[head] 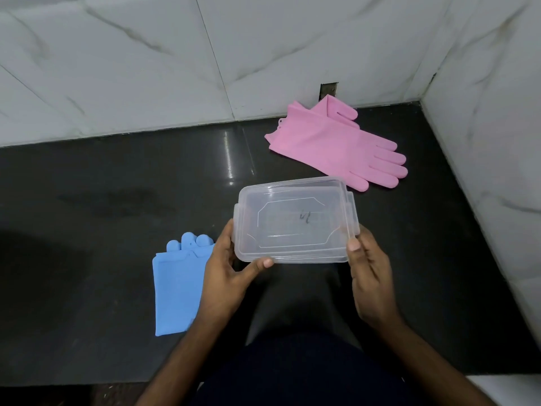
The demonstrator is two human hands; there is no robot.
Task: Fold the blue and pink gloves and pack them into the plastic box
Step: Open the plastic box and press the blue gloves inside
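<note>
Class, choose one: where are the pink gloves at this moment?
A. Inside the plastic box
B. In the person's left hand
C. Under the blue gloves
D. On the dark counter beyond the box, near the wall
D: the pink gloves lie on the dark counter behind the plastic box.

box: clear plastic box [295, 221], lid on, held above dark counter [117, 200] | left hand [231, 276] grips its left edge | right hand [370, 276] grips its right edge | blue gloves [178, 288] folded, beside left hand | pink gloves [330, 145] near tiled wall [146, 68]
</note>
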